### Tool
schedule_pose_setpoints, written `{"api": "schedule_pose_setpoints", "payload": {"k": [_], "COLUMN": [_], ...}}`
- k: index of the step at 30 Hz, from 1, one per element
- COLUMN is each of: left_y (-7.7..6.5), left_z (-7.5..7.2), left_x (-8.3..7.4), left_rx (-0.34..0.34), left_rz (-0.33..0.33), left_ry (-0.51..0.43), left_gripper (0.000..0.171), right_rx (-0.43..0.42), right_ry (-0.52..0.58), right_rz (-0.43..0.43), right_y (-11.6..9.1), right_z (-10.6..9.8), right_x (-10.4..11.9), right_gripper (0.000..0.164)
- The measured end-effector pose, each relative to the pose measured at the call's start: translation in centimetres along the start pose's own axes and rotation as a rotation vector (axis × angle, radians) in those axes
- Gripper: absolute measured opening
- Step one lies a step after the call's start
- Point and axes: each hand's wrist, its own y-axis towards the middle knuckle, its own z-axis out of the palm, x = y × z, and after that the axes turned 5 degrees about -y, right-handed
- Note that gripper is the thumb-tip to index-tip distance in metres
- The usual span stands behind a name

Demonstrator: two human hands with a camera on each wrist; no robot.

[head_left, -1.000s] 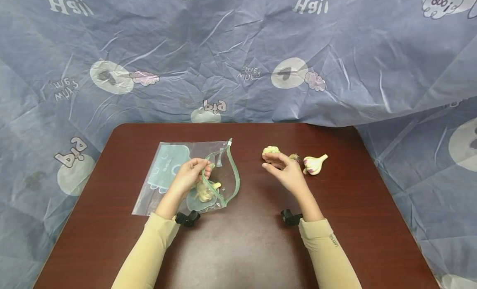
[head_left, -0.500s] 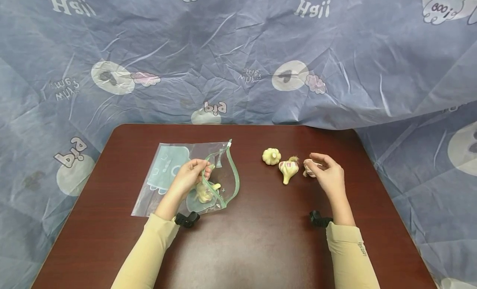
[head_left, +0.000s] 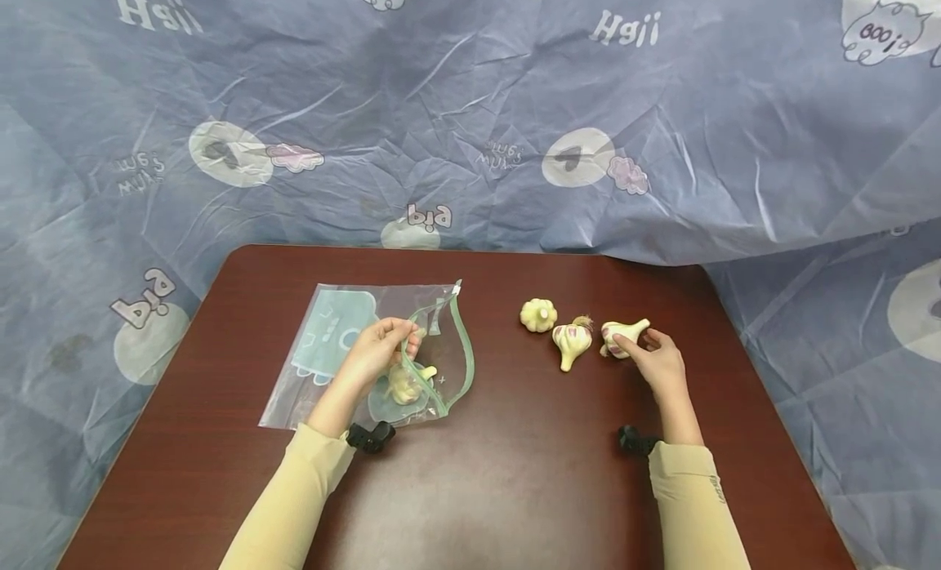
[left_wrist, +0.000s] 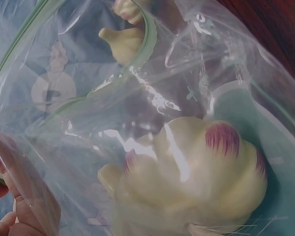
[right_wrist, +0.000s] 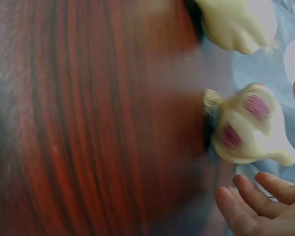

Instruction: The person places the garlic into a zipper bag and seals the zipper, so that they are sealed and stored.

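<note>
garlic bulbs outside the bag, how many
3: the leftmost garlic bulb, nearest the bag; the middle garlic bulb, beside it; the rightmost garlic bulb, at the right hand. The bag holds at least one more; others there may be hidden.

Passable room lies between the bag (head_left: 331, 333) and the obstructing garlic bulbs (head_left: 571, 341).

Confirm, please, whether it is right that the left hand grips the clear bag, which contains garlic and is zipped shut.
Not quite: the left hand grips the clear bag, which contains garlic, but its mouth gapes open, as the head view shows.
</note>
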Motion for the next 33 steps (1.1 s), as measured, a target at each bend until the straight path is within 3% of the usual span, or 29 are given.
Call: {"api": "schedule_pose_setpoints", "payload": {"k": [5, 16, 24, 33], "left_y": [0.1, -0.1, 0.0, -0.1], "left_z": [0.0, -0.2, -0.2, -0.2], "left_x": [0.2, 0.3, 0.4, 0.2], "left_rx": [0.006, -0.004, -0.004, -0.002], "left_rz": [-0.002, -0.002, -0.004, 0.008], "left_ry": [-0.034, 0.013, 0.012, 0.001], "left_gripper": [0.032, 0.031, 0.032, 0.031], "right_rx": [0.041, 0.041, -0.01, -0.075], "right_ry": [0.101, 0.079, 0.07, 0.041], "right_rz": [-0.015, -0.023, -0.017, 0.001], "right_y": [0.8, 1.3, 1.4, 0.1], "right_z": [0.9, 1.8, 2.2, 1.6], "right_x": [-0.2, -0.2, -0.4, -0.2], "right_gripper": [0.094, 0.087, 0.088, 0.086]}}
